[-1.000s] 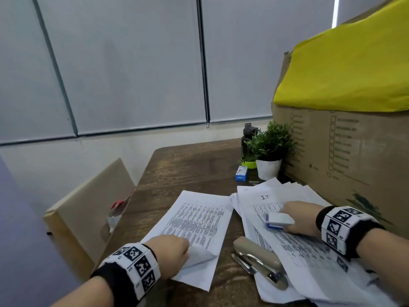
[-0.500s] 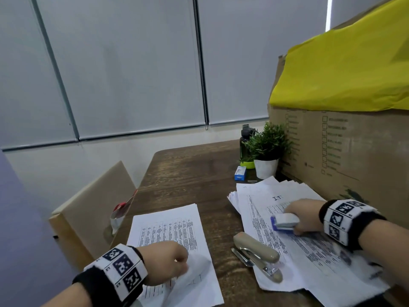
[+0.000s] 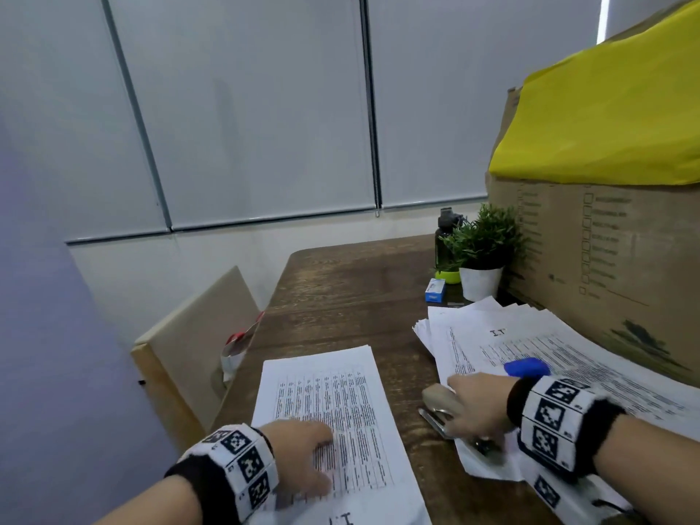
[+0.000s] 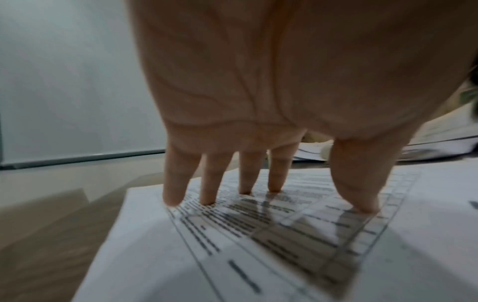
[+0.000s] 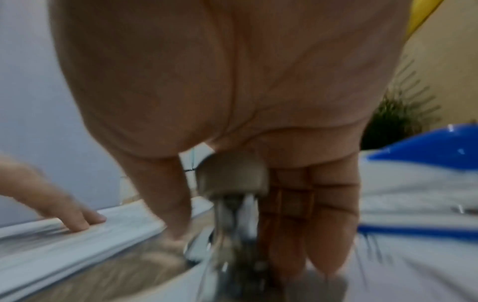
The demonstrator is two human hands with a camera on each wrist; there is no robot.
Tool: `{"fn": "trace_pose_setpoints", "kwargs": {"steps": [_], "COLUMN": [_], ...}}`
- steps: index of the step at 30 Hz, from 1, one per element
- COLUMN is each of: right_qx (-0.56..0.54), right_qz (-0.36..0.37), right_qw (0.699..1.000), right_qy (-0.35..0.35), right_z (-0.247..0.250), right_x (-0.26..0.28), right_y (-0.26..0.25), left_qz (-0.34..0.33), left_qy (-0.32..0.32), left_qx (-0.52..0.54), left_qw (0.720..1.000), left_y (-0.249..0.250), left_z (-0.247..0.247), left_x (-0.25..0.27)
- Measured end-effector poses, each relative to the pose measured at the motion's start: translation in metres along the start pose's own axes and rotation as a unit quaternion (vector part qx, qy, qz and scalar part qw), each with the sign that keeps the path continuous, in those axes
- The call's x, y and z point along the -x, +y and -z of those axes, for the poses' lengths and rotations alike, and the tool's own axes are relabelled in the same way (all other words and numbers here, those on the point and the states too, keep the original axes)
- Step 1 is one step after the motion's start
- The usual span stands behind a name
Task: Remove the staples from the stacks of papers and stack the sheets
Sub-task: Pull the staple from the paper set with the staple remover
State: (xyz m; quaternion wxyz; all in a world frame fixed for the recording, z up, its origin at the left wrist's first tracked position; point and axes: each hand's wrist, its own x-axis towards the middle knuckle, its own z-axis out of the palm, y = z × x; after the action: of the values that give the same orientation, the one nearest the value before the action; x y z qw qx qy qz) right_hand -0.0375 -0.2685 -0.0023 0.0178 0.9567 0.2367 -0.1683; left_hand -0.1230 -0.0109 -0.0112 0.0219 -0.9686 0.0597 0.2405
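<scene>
A printed paper stack (image 3: 333,395) lies on the wooden table (image 3: 352,289) in front of me. My left hand (image 3: 322,449) presses on it with straight, spread fingers (image 4: 178,196). To the right lies a loose pile of papers (image 3: 530,335), and a blue and white staple remover (image 3: 527,367) rests on it. My right hand (image 3: 473,411) grips a beige stapler (image 3: 435,397) at the pile's left edge. In the right wrist view the stapler (image 5: 232,177) sits between thumb and fingers, and the staple remover (image 5: 426,147) lies to its right.
A big cardboard box (image 3: 606,259) with a yellow cover walls the table's right side. At the back stand a potted plant (image 3: 481,252), a dark bottle (image 3: 445,229) and a small blue box (image 3: 435,290). A beige chair back (image 3: 197,346) stands at the left edge.
My left hand let go of the sheet's corner and now lies flat on the stack. My right hand put the staple remover down on the pile and moved to the stapler.
</scene>
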Motion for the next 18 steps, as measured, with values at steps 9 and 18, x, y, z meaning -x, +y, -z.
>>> {"fn": "trace_pose_setpoints", "kwargs": {"steps": [9, 18], "right_qx": [-0.119, -0.07], "right_qz": [0.061, 0.126], "right_qw": [0.987, 0.989], "right_qy": [0.093, 0.034], "right_z": [0.0, -0.012], "right_x": [-0.003, -0.016], "right_y": [-0.032, -0.117], "left_qz": [-0.026, 0.055], "left_qy": [0.068, 0.011], "left_qx": [0.105, 0.014], "left_qw": [0.992, 0.998], "left_y": [-0.022, -0.071], "left_z": [-0.017, -0.041], "left_x": [0.041, 0.027]}}
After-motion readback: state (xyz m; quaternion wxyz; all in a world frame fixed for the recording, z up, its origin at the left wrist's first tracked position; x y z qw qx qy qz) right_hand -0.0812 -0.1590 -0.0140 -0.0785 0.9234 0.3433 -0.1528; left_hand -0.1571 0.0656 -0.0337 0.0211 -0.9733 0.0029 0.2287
